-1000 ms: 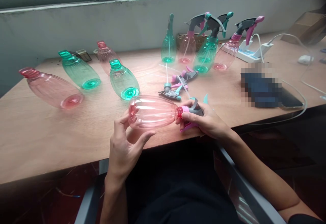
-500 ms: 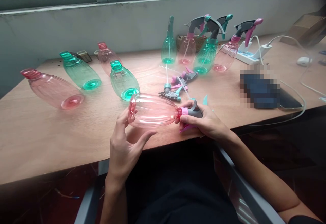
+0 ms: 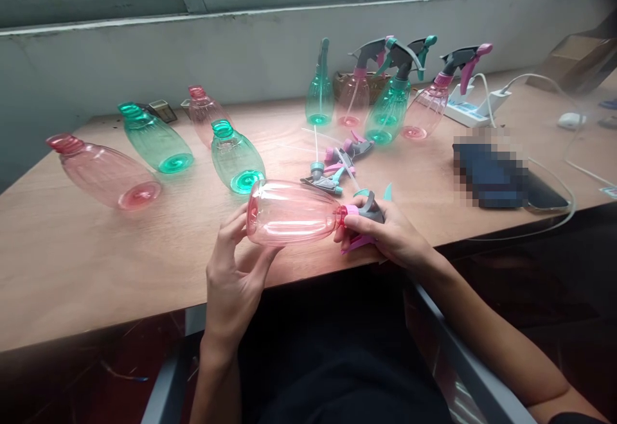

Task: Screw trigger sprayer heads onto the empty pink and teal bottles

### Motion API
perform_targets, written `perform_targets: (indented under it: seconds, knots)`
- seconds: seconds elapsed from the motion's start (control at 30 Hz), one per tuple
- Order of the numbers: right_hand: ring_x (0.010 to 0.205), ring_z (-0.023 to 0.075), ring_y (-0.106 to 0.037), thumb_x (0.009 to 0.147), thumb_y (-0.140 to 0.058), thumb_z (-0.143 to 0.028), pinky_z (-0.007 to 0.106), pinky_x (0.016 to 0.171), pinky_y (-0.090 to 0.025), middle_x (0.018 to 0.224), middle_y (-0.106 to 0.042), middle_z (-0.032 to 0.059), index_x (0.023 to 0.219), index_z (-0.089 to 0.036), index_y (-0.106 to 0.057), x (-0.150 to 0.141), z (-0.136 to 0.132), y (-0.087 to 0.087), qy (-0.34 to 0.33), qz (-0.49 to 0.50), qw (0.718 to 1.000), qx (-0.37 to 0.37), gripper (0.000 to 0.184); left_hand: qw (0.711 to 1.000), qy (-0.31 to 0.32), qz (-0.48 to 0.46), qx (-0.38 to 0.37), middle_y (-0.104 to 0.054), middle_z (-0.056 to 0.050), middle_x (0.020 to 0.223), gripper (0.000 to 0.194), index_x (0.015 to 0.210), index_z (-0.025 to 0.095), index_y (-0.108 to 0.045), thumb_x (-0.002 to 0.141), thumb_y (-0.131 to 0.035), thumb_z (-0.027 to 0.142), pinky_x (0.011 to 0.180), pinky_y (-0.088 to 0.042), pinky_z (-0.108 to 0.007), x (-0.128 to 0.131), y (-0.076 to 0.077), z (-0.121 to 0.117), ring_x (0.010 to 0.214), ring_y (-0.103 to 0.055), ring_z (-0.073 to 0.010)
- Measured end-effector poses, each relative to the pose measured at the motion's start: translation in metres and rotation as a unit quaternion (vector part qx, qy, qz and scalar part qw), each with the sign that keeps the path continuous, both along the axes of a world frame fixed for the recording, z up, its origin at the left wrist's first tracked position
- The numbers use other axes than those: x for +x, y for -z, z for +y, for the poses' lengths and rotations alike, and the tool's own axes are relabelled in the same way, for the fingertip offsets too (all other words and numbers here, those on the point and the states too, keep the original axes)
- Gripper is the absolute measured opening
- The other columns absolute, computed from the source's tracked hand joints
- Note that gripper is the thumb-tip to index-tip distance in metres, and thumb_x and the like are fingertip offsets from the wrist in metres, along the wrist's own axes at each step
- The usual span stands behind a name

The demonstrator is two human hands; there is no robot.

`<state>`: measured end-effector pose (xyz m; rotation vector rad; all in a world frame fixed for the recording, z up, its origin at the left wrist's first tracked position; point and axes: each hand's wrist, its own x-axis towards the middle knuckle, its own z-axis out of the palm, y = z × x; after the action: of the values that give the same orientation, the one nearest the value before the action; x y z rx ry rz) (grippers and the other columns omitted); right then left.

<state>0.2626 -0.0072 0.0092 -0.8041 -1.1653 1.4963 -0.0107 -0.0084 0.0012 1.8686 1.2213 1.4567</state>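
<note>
A clear pink spray bottle (image 3: 294, 215) lies sideways in the air above the table's front edge, its base to the left. A grey and pink trigger head (image 3: 370, 213) sits on its neck. My right hand (image 3: 400, 234) is closed around the neck and collar, with the thumb on the near side. At the base end, my left hand (image 3: 231, 289) holds the bottle, fingers behind the base and thumb bent below it. Just beyond the bottle lie several loose trigger heads (image 3: 318, 181) with thin tubes; a teal piece (image 3: 388, 191) shows behind my right hand.
Open pink bottles (image 3: 113, 173) and green bottles (image 3: 238, 157) stand at the left. Several bottles with trigger heads (image 3: 390, 106) stand at the back, beside a power strip (image 3: 470, 112) with cables. Phones (image 3: 547, 191) lie at the right, with a cardboard box (image 3: 571, 58) behind.
My left thumb has moved up closer to the underside of the bottle, and the bottle has shifted slightly to the right. The whole view has moved a little.
</note>
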Motion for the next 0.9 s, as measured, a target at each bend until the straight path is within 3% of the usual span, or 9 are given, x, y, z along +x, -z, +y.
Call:
perform_targets:
  seconds: [0.13, 0.3, 0.5, 0.67, 0.8, 0.9]
  knots:
    - [0.075, 0.0188, -0.08, 0.092, -0.088, -0.03, 0.031, 0.075, -0.067, 0.088, -0.083, 0.0028, 0.105, -0.02, -0.068, 0.001, -0.0024, -0.0001, 0.013, -0.026, 1.0, -0.002, 0.026, 1.0, 0.006, -0.001, -0.006, -0.063, -0.013, 0.152, 0.07, 0.143, 0.028, -0.06, 0.082, -0.092, 0.033, 0.126, -0.046, -0.055, 0.0, 0.0007, -0.0023, 0.149, -0.056, -0.0345]
    - [0.075, 0.0184, -0.08, 0.091, -0.089, -0.028, 0.03, 0.077, -0.066, 0.083, -0.082, 0.0012, 0.108, -0.02, -0.068, 0.0006, -0.0028, -0.0011, 0.019, -0.058, 0.998, 0.011, 0.028, 0.999, 0.014, -0.029, -0.015, -0.055, -0.01, 0.161, 0.043, 0.13, 0.028, -0.066, 0.092, -0.083, 0.035, 0.128, -0.043, -0.053, 0.0016, -0.0044, -0.0022, 0.154, -0.05, -0.0326]
    - [0.073, 0.0169, -0.079, 0.097, -0.083, -0.031, 0.029, 0.071, -0.066, 0.091, -0.082, 0.0038, 0.103, -0.019, -0.067, -0.0015, -0.0004, -0.0016, 0.007, -0.003, 1.0, 0.022, 0.02, 1.0, 0.012, 0.015, 0.005, -0.055, -0.008, 0.161, 0.056, 0.145, 0.035, -0.061, 0.093, -0.082, 0.03, 0.126, -0.047, -0.054, 0.0011, -0.004, 0.0019, 0.147, -0.057, -0.032]
    - [0.078, 0.0186, -0.079, 0.092, -0.089, -0.031, 0.031, 0.077, -0.065, 0.093, -0.081, 0.0018, 0.109, -0.022, -0.068, 0.0002, -0.0038, -0.001, 0.013, -0.055, 0.998, 0.027, 0.029, 0.999, 0.017, 0.002, -0.028, -0.061, -0.013, 0.156, 0.067, 0.147, 0.028, -0.055, 0.089, -0.085, 0.042, 0.128, -0.043, -0.056, -0.0002, -0.0019, -0.0021, 0.147, -0.058, -0.0338]
    - [0.088, 0.0207, -0.077, 0.081, -0.096, -0.029, 0.029, 0.077, -0.061, 0.101, -0.08, 0.0036, 0.111, -0.022, -0.073, -0.0015, -0.007, -0.0003, 0.043, -0.16, 0.982, 0.09, 0.038, 0.997, 0.011, -0.055, -0.053, -0.06, -0.015, 0.158, 0.051, 0.136, 0.026, -0.059, 0.094, -0.078, 0.049, 0.114, -0.058, -0.049, 0.0003, -0.0041, -0.0057, 0.139, -0.066, -0.0319]
    - [0.082, 0.0202, -0.078, 0.081, -0.096, -0.028, 0.03, 0.074, -0.063, 0.097, -0.082, 0.0036, 0.107, -0.022, -0.072, -0.0052, -0.008, 0.0009, 0.07, -0.141, 0.982, 0.106, 0.035, 0.998, 0.021, -0.045, -0.035, -0.055, -0.013, 0.163, 0.053, 0.141, 0.029, -0.059, 0.094, -0.08, 0.043, 0.115, -0.058, -0.048, 0.0012, -0.0049, -0.0038, 0.144, -0.062, -0.032]
